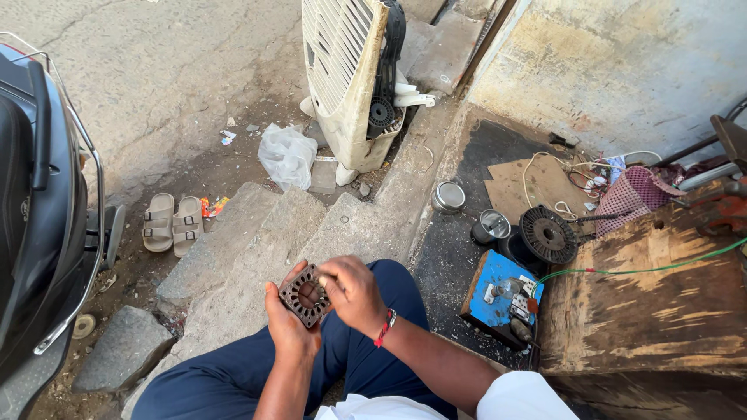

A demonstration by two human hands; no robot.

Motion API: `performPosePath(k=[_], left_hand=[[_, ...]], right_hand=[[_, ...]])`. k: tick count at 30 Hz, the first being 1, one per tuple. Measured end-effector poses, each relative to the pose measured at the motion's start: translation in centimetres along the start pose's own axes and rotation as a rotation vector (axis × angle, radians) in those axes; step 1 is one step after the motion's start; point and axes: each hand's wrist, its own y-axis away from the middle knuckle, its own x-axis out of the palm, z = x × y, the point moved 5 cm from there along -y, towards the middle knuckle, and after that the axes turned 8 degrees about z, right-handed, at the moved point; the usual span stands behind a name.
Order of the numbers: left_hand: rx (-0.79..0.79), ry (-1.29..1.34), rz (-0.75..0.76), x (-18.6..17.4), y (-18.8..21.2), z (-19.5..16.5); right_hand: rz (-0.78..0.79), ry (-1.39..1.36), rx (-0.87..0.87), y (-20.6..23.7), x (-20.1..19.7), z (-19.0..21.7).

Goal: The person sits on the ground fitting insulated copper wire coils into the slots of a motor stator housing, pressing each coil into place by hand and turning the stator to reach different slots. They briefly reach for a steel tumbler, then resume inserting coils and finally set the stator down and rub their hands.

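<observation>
Both hands [327,303], slotted metal ring [304,295] between

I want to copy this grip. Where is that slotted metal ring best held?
By its outer rim, from the left: the left hand cups the slotted metal ring there, leaving its open centre facing the right hand.

Dull, rusty metal stator core [305,295]; rough concrete steps [257,233]; worn wooden bench [646,311].
</observation>
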Motion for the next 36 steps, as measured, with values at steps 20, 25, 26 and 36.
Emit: performPosePath(k=[20, 25, 26, 36], left_hand=[[-0.009, 0.008, -0.037, 0.0, 0.3, -0.5], [0.025, -0.021, -0.003, 0.4, 0.5, -0.9], [0.025, -0.011, -0.011, 0.5, 0.5, -0.9], [0.05, 0.009, -0.017, 0.1, 0.3, -1.1]], right_hand=[[0.017, -0.103, 0.178, 0.2, 1.1, -1.3], [0.006, 0.002, 0.016, -0.1, 1.1, -0.3], [0.01, 0.007, 0.043, -0.2, 1.1, -0.5], [0.027, -0.156, 0.115, 0.2, 1.3, -1.5]])
